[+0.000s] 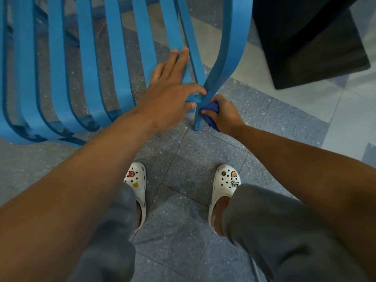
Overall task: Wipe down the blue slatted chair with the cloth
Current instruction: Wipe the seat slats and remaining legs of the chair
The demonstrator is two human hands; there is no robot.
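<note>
Wiping front leg of chair: my right hand bunches cloth against it; left hand, fingers spread, thumb hooked, steadies slat. Next: probably stroke downward.

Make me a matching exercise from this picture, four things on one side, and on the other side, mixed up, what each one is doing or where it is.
Column one:
1. left hand
2. right hand
3. cloth
4. white clogs

Column two:
A. bunched against the chair's leg
B. on the grey speckled floor tiles
C. resting on a chair slat, fingers straight
D. gripping the dark blue cloth

Pairs: 1-C, 2-D, 3-A, 4-B
</note>
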